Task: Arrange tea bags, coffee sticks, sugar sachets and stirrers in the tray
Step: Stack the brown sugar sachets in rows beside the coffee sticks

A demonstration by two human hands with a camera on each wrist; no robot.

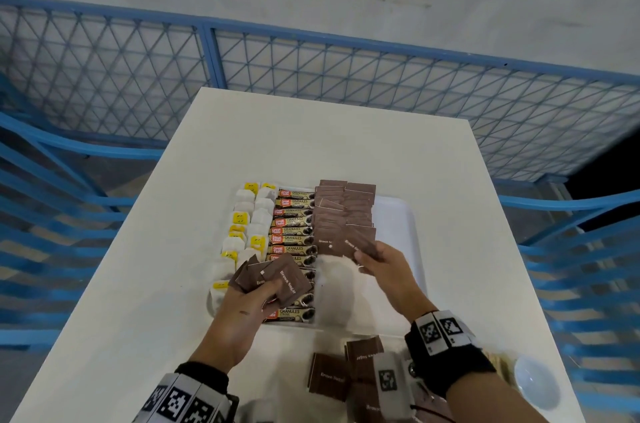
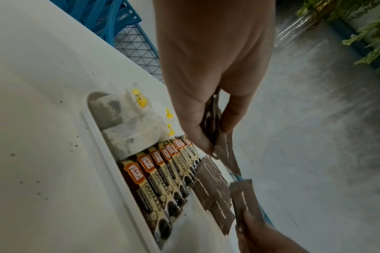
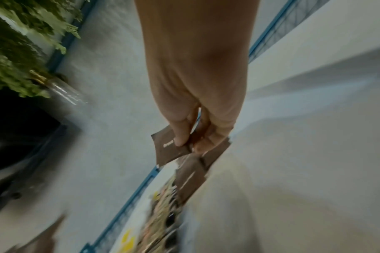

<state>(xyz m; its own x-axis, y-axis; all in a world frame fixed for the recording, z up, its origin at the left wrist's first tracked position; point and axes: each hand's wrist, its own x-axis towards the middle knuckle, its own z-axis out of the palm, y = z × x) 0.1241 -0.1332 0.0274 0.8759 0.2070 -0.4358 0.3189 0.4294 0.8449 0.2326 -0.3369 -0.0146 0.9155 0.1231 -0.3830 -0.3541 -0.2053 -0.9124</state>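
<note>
A white tray (image 1: 412, 214) on the table holds tea bags (image 1: 246, 214) on the left, coffee sticks (image 1: 294, 221) in the middle and two rows of brown sugar sachets (image 1: 343, 211) to their right. My left hand (image 1: 249, 298) grips a fanned bunch of brown sugar sachets (image 1: 277, 279) over the tray's near left part. My right hand (image 1: 375, 258) pinches one brown sugar sachet (image 1: 360, 240) at the near end of the sachet rows. The wrist views show the bunch of sachets (image 2: 219, 147) between thumb and fingers and the single sachet (image 3: 169, 149) pinched.
More loose brown sachets (image 1: 332, 376) lie on the white table (image 1: 311, 145) near its front edge, under my right wrist. A small white bowl (image 1: 535, 381) stands at the near right corner. Blue mesh fencing (image 1: 311, 76) and blue chairs (image 1: 588, 266) surround the table.
</note>
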